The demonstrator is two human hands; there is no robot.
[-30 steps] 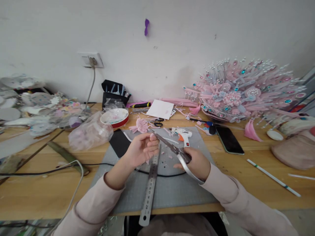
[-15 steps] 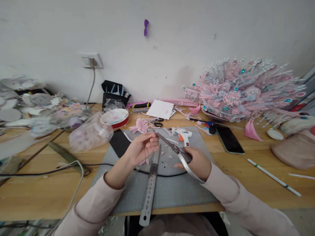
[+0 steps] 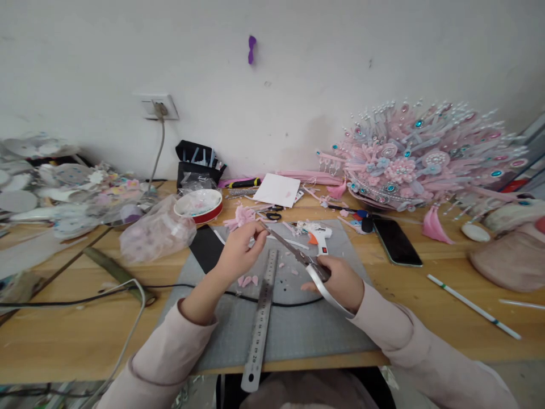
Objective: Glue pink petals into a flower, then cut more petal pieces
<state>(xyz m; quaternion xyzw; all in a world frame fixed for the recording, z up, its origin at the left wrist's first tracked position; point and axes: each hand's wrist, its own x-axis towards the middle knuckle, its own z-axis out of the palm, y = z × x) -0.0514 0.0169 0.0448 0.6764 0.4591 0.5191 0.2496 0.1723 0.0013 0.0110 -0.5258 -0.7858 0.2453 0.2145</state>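
My right hand (image 3: 338, 282) is closed round the handles of a pair of metal scissors (image 3: 293, 251), whose blades point up and left over the grey cutting mat (image 3: 293, 329). My left hand (image 3: 238, 253) is raised at the blade tips with its fingers pinched together on something too small to make out. Small pink cut pieces (image 3: 247, 280) lie on the mat under that hand. A steel ruler (image 3: 259, 326) lies lengthwise on the mat between my forearms.
A white glue gun (image 3: 317, 233), a phone (image 3: 395, 241), a pink fabric flower (image 3: 242, 217) and a red-rimmed bowl (image 3: 199, 204) lie behind the mat. A large pink beaded ornament (image 3: 421, 156) stands at the right. A black cable (image 3: 85, 298) crosses the wooden table (image 3: 63, 335).
My left hand has moved up and away from me toward the scissor tips and turned, fingers now pinched. Pink pieces show on the mat below it. The right hand has barely moved.
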